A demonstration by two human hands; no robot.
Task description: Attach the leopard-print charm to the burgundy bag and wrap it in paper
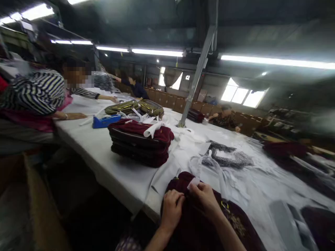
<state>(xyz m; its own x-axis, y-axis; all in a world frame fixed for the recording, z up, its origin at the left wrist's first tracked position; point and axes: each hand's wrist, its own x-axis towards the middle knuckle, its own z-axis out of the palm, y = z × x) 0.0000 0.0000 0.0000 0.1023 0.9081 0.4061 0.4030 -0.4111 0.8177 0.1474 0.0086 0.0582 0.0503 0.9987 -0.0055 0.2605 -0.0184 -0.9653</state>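
Observation:
A dark maroon bag [206, 226] with a yellowish embroidered pattern lies at the table edge right before me. My left hand [172, 209] is closed, its fingers pinching the bag's fabric near the upper edge. Just to the right, my right hand [205, 198] pinches a small white piece of paper or tissue [193, 182] against the bag. The fingertips of both hands are partly hidden. White wrapping [222, 174] loops up behind the bag, close to my right hand.
Stacked maroon bags [138, 146] stand on the white-covered table [115, 174]. Behind them are a blue tape dispenser [106, 121] and olive bags [150, 108]. A metal post [196, 80] rises from the table. A person in a striped top [39, 92] leans over at left; other people work farther back.

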